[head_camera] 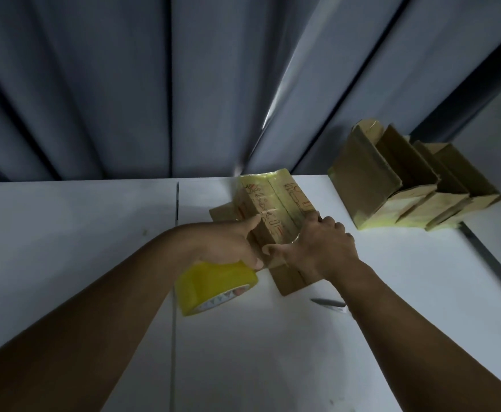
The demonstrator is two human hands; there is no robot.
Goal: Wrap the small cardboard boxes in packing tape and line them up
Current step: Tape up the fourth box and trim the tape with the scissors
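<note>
While right hand (323, 248) grips it, box (276, 209) points away

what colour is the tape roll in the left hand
Yellow: the tape roll under the left hand, clearest in the head view.

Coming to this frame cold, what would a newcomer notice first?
The bright yellow tape roll, gripped in the left hand near the centre, stands out most. Just behind it lies a box with red print, and the right hand grips its right side. At the far right of the white table stands a row of wrapped boxes.
</note>
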